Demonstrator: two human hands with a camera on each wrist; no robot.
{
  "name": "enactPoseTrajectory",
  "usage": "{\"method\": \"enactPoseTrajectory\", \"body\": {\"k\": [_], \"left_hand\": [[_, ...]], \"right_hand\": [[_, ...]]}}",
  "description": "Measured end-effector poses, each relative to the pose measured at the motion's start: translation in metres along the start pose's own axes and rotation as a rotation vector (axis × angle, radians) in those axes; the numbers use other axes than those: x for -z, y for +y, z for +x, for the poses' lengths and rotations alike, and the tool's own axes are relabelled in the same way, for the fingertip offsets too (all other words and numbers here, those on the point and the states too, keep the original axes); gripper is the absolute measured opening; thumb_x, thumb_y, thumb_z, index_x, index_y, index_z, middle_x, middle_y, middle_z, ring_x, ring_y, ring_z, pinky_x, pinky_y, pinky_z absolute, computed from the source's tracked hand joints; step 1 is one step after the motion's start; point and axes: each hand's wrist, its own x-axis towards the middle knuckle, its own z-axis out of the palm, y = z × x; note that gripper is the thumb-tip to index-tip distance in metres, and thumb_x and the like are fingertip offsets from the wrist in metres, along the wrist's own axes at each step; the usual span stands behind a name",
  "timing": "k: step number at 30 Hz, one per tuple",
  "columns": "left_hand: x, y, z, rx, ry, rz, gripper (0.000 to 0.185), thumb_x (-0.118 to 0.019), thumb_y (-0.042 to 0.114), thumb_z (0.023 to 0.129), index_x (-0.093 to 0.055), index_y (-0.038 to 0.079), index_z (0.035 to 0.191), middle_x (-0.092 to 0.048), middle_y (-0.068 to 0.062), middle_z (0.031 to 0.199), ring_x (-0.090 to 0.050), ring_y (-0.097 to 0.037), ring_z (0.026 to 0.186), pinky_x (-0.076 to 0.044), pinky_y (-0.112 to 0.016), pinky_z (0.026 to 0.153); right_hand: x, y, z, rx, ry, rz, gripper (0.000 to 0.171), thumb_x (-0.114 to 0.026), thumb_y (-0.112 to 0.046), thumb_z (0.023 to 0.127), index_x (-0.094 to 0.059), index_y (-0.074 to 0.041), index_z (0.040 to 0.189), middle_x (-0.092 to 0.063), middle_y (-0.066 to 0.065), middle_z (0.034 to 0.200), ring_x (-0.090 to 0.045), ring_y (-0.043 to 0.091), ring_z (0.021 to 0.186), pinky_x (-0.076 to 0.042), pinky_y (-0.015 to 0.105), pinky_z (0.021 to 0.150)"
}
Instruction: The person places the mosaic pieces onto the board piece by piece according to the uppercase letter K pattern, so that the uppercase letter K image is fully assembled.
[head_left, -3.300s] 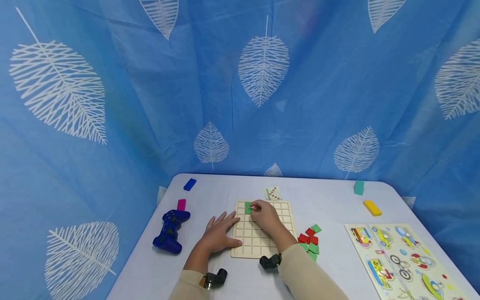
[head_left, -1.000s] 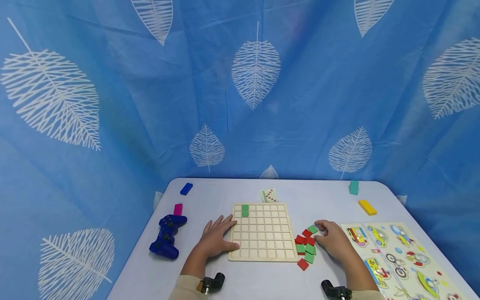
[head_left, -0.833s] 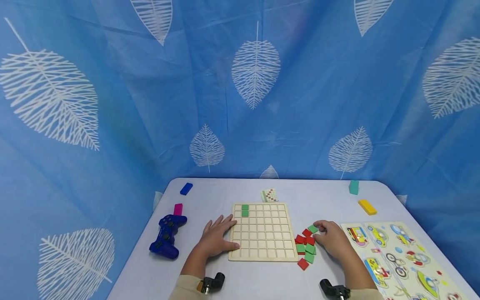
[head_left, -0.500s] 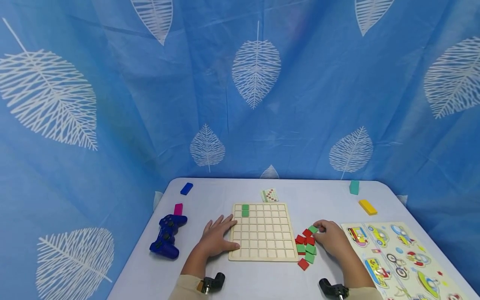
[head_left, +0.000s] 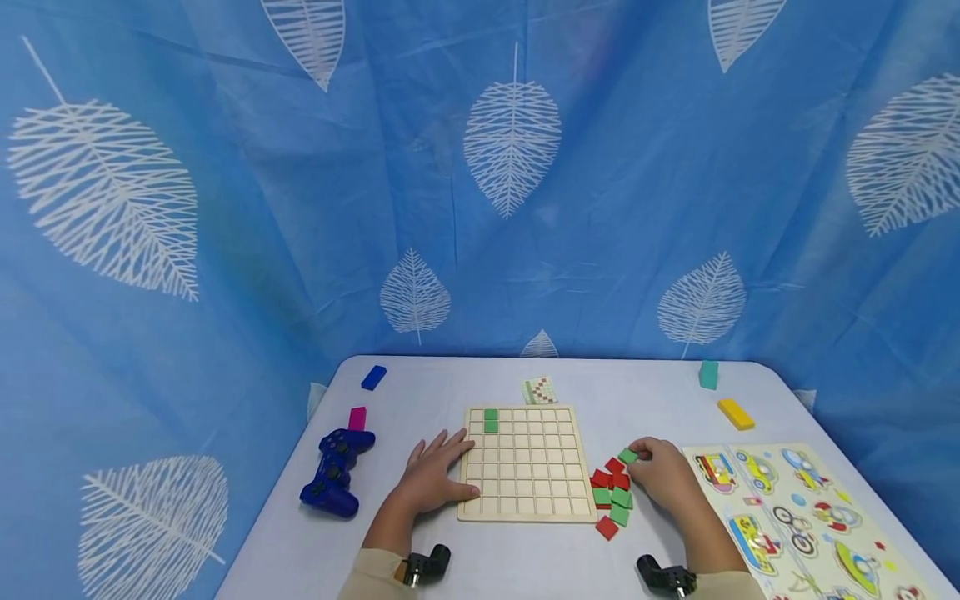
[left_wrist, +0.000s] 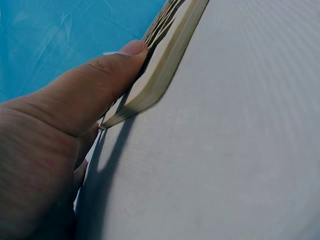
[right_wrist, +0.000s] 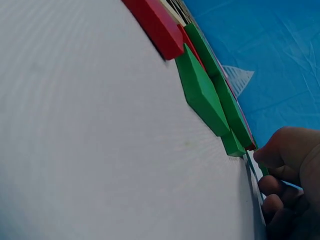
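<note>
A wooden grid board (head_left: 528,467) lies mid-table with two green tiles (head_left: 491,420) set in its far-left column. My left hand (head_left: 450,467) lies flat, fingers spread over the board's left edge; in the left wrist view its thumb (left_wrist: 100,85) presses the board's side (left_wrist: 165,65). Right of the board is a pile of red and green tiles (head_left: 611,492). My right hand (head_left: 639,463) sits at the pile's far end, fingers curled, pinching a green tile (head_left: 628,456). The right wrist view shows the thumb (right_wrist: 272,150) on a thin green edge beside stacked tiles (right_wrist: 202,95).
A blue game controller (head_left: 333,471), a pink block (head_left: 357,417) and a blue block (head_left: 373,377) lie to the left. A pattern card (head_left: 541,389) sits behind the board. At the right are a teal block (head_left: 708,374), a yellow block (head_left: 734,413) and a vehicle puzzle (head_left: 795,517).
My right hand left the board's far-left corner, where the second green tile now sits, and came to the pile. Over the last second it closed slightly on a green tile. The left hand stayed.
</note>
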Motion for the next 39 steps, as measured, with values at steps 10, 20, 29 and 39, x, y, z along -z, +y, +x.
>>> {"method": "enactPoseTrajectory", "body": {"k": [10, 20, 29, 39], "left_hand": [[0.000, -0.003, 0.001, -0.020, 0.005, 0.000, 0.092, -0.089, 0.054, 0.077, -0.052, 0.022, 0.156, -0.034, 0.002, 0.171, -0.018, -0.035, 0.162, -0.001, -0.067, 0.128], [0.000, -0.002, 0.000, -0.021, 0.006, -0.005, 0.091, -0.088, 0.053, 0.078, -0.052, 0.022, 0.155, -0.034, 0.001, 0.171, -0.018, -0.035, 0.162, -0.001, -0.067, 0.128], [-0.003, -0.005, 0.001, -0.024, 0.005, -0.005, 0.093, -0.088, 0.056, 0.077, -0.051, 0.023, 0.156, -0.034, 0.002, 0.171, -0.017, -0.035, 0.162, -0.001, -0.066, 0.128], [0.000, -0.003, 0.000, -0.025, 0.010, -0.002, 0.092, -0.088, 0.055, 0.078, -0.051, 0.023, 0.156, -0.033, 0.002, 0.171, -0.017, -0.034, 0.162, -0.001, -0.065, 0.128]], "right_hand": [[-0.004, -0.014, 0.001, 0.034, 0.036, 0.062, 0.038, -0.070, -0.018, 0.094, -0.067, -0.004, 0.129, -0.065, 0.019, 0.126, -0.057, 0.033, 0.109, -0.058, 0.049, 0.091], [-0.020, -0.044, 0.001, 0.077, 0.080, 0.078, 0.037, -0.069, -0.015, 0.093, -0.068, -0.007, 0.129, -0.064, 0.016, 0.127, -0.059, 0.029, 0.104, -0.059, 0.047, 0.089], [-0.041, -0.072, 0.002, 0.126, 0.080, 0.114, 0.037, -0.072, -0.017, 0.093, -0.068, -0.009, 0.129, -0.064, 0.011, 0.126, -0.059, 0.024, 0.099, -0.055, 0.031, 0.074], [-0.066, -0.100, 0.004, 0.232, 0.068, 0.179, 0.033, -0.070, -0.011, 0.090, -0.071, -0.012, 0.123, -0.065, 0.007, 0.120, -0.056, 0.019, 0.091, -0.048, 0.030, 0.071]]}}
